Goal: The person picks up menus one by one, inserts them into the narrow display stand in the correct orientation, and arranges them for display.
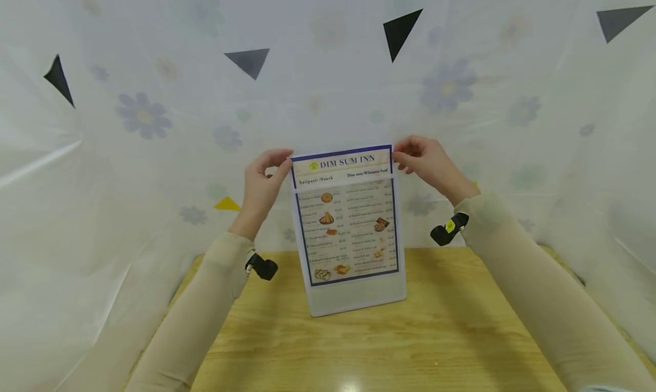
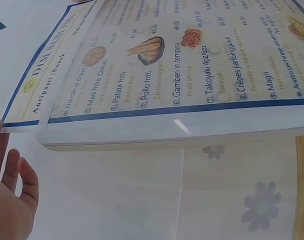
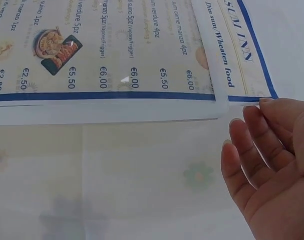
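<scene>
A printed menu sheet (image 1: 344, 209) headed "DIM SUM INN" stands upright in a clear plastic holder (image 1: 359, 299) on the wooden table (image 1: 369, 346). Its top edge sticks out above the holder. My left hand (image 1: 286, 160) pinches the sheet's top left corner, and my right hand (image 1: 398, 156) pinches the top right corner. In the left wrist view the menu sheet (image 2: 167, 60) fills the top, with the left hand's fingers (image 2: 14, 195) below its corner. The right wrist view shows the menu sheet (image 3: 116, 50) and the right hand's fingertips (image 3: 269, 107) at its corner.
A white cloth (image 1: 154, 124) with pale flowers and dark triangles hangs behind and around the table. Black wrist cameras (image 1: 262, 266) sit on both sleeves. The table's near part lies between my forearms.
</scene>
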